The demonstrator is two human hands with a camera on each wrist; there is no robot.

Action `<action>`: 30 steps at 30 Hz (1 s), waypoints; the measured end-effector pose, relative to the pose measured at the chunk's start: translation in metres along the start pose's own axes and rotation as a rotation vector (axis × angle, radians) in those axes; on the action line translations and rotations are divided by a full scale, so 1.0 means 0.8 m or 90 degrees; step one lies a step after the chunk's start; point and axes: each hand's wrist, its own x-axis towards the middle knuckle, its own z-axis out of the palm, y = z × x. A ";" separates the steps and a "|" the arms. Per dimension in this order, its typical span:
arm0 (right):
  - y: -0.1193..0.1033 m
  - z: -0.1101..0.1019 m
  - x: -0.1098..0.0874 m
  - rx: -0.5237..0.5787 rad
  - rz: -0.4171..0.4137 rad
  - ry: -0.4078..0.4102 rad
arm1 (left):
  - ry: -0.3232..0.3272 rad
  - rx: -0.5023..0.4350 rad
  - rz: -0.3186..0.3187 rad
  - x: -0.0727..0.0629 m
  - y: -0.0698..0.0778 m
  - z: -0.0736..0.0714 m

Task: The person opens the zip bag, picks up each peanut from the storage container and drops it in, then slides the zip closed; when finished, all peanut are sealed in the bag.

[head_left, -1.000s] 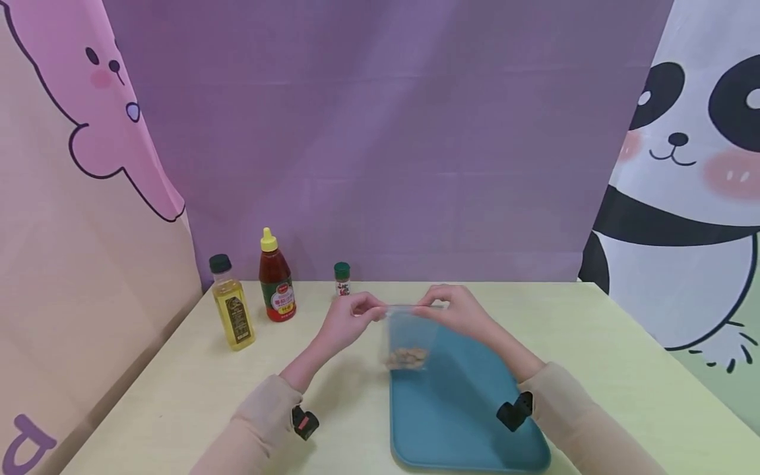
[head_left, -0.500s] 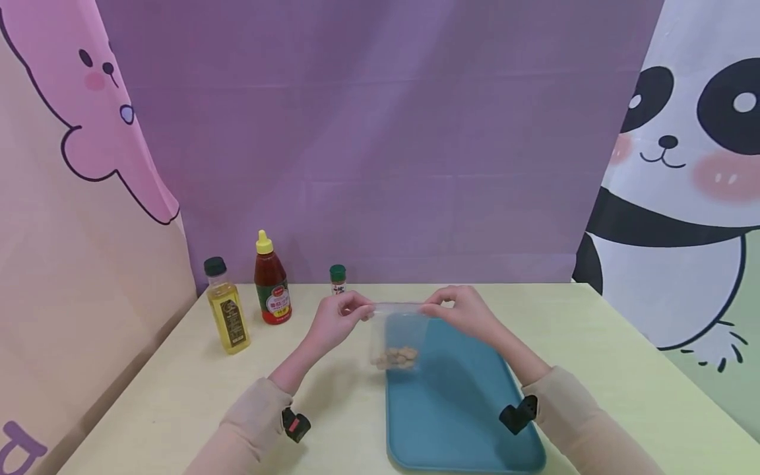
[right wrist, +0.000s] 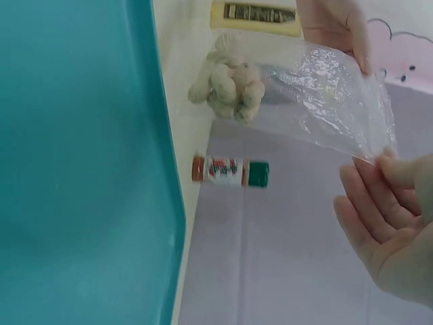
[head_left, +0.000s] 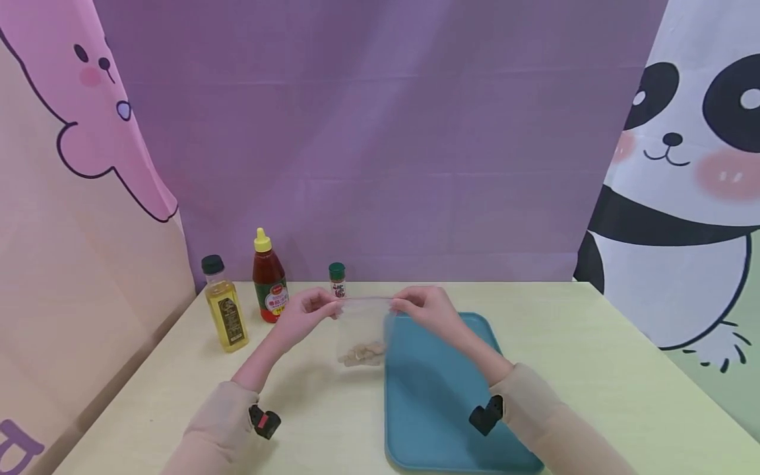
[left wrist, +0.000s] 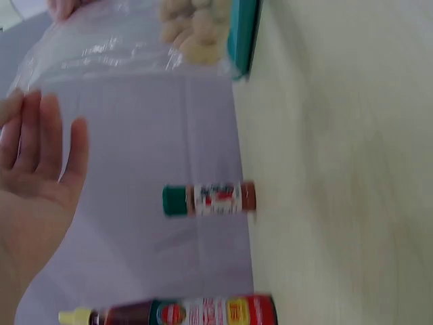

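A clear plastic bag [head_left: 363,323] hangs upright between both hands, with several pale tan, lumpy pieces [head_left: 363,354] gathered at its bottom; I cannot tell what they are. The left hand [head_left: 305,315] pinches one top corner of the bag, and the right hand [head_left: 430,313] pinches the other, so the top edge is stretched straight. In the right wrist view the right hand [right wrist: 392,217] has thumb and forefinger on the bag's corner. The left wrist view shows the left hand [left wrist: 37,176] at the bag's edge. Beneath and to the right lies a blue tray [head_left: 439,396].
An oil bottle [head_left: 227,310] with a dark cap and a red sauce bottle [head_left: 270,284] with a yellow nozzle stand at the back left. Behind the left hand is a small green-capped shaker [head_left: 337,280]. A purple cloth [head_left: 380,145] hangs behind the pale table [head_left: 570,369].
Both hands have moved left with the bag, from over the tray's left part to beside its left edge. The bag's top edge stays stretched between them.
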 end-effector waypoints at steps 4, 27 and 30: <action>-0.007 0.015 -0.001 0.084 0.039 -0.083 | -0.079 0.004 -0.027 -0.011 -0.006 -0.025; 0.039 0.054 0.006 0.032 0.195 -0.049 | -0.016 0.127 -0.214 0.005 -0.060 0.008; 0.044 0.048 0.004 0.028 0.201 -0.041 | 0.009 0.153 -0.243 0.008 -0.065 0.012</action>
